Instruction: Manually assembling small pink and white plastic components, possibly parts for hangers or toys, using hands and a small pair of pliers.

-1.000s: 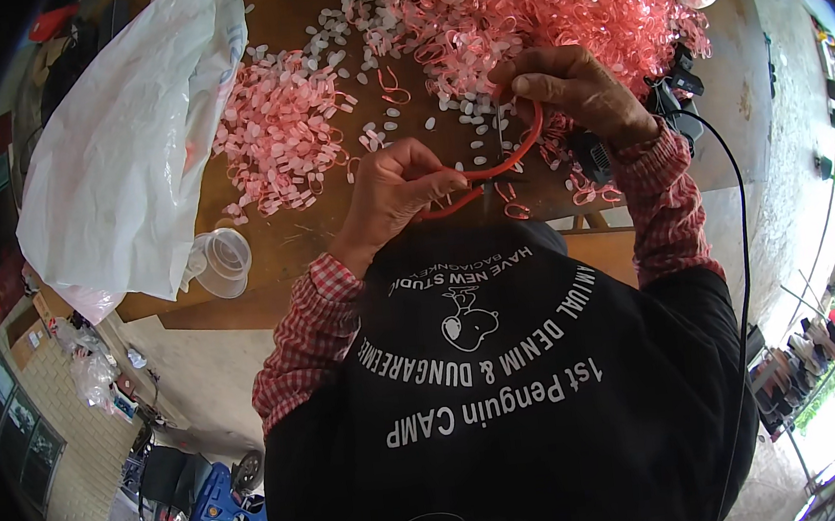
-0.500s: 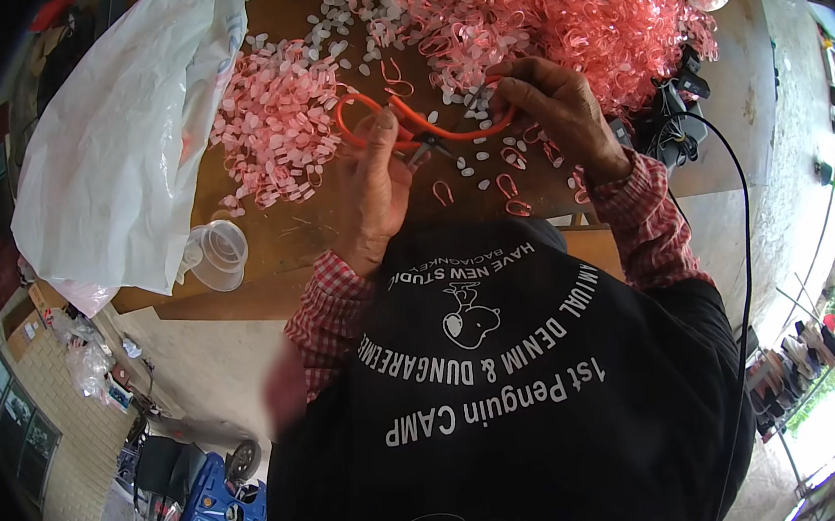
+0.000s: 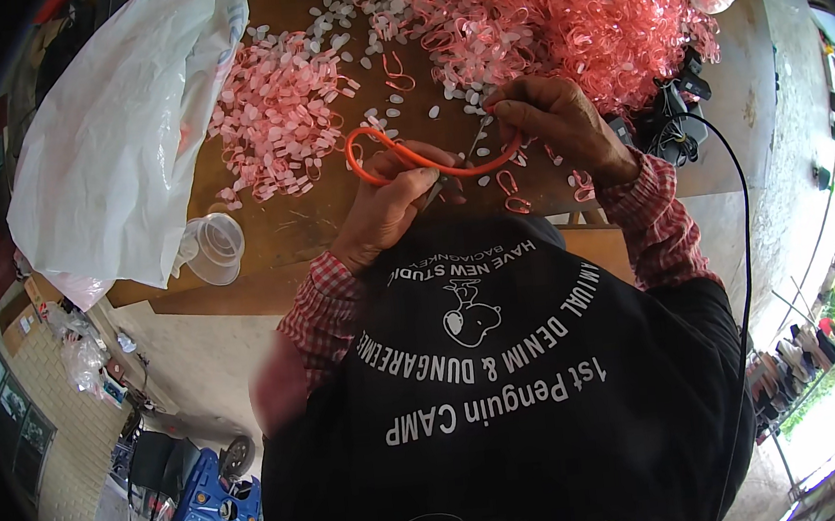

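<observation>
An orange, tube-like curved piece (image 3: 474,170) bends in an S between my two hands. My left hand (image 3: 379,209) grips its middle, with the thumb pressed on it and one loop rising past the fingers. A bit of dark metal (image 3: 433,194) peeks out beneath that thumb; whether it belongs to the orange piece, I cannot tell. The other end runs behind the pinched fingers of my right hand (image 3: 559,116), where a red-orange tip pokes out. Pink loops (image 3: 514,194) and white oval bits (image 3: 471,108) lie on the brown table around my hands.
A large pink heap (image 3: 575,14) covers the far right; a smaller pink pile (image 3: 274,124) sits left. A white plastic bag (image 3: 124,138) and a clear cup (image 3: 218,249) stand at the left edge. A black cable (image 3: 744,229) hangs down the right side.
My left hand has moved down and toward me, its thumb now lying over the orange piece. The dark metal part is now mostly hidden. My right hand has shifted slightly nearer.
</observation>
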The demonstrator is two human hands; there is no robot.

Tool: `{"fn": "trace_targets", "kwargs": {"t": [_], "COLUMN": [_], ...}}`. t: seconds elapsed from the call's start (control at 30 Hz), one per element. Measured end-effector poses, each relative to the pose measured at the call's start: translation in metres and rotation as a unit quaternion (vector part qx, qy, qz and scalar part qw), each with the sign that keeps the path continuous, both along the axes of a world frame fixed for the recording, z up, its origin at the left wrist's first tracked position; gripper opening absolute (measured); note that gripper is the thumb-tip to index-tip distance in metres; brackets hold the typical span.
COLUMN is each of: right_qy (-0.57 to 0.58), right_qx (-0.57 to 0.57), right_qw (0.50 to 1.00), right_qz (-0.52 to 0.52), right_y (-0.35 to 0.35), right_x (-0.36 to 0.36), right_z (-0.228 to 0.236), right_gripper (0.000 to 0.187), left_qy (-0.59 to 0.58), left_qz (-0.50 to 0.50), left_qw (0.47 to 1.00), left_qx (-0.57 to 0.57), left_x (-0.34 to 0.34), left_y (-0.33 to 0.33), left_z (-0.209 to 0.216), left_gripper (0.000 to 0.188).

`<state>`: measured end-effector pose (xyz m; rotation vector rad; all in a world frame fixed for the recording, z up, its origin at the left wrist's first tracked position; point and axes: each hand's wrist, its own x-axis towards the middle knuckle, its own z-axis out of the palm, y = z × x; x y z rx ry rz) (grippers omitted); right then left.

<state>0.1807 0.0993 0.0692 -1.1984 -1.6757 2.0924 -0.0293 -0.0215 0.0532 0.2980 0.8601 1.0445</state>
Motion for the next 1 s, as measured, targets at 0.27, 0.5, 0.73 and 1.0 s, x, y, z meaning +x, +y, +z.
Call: {"fn": "trace_targets", "kwargs": {"t": [0.27,0.5,0.73,1.0], "right_qy": [0.023,0.008,-0.047,-0.03], "right_qx": [0.005,0.008,0.04,0.084], "right_qw": [0.999,0.998,0.987,0.979], "right_qz": [0.039,0.057,0.146,0.186], "right_y": [-0.001,-0.002,0.001,-0.002], "right_x": [0.002,0.009,0.015,0.02], "right_z": [-0.003,-0.008,-0.006,0.001], "right_gripper": [0.024,0.022,0.019,0.02], "left_qy": [0.052,0.087,0.098,0.157], "left_qz": [-0.077,-0.183,-0.212,-0.259], "left_qw": [0.995,0.979,0.972,0.952], "left_qx": [-0.044,-0.001,-0.011,-0.04], "left_x": [0.003,0.006,0.011,0.016], "left_y": [-0.001,-0.007,-0.016,-0.015], "left_z": [-0.003,-0.009,-0.018,-0.002], "left_gripper": [0.02,0.018,0.02,0.017]}}
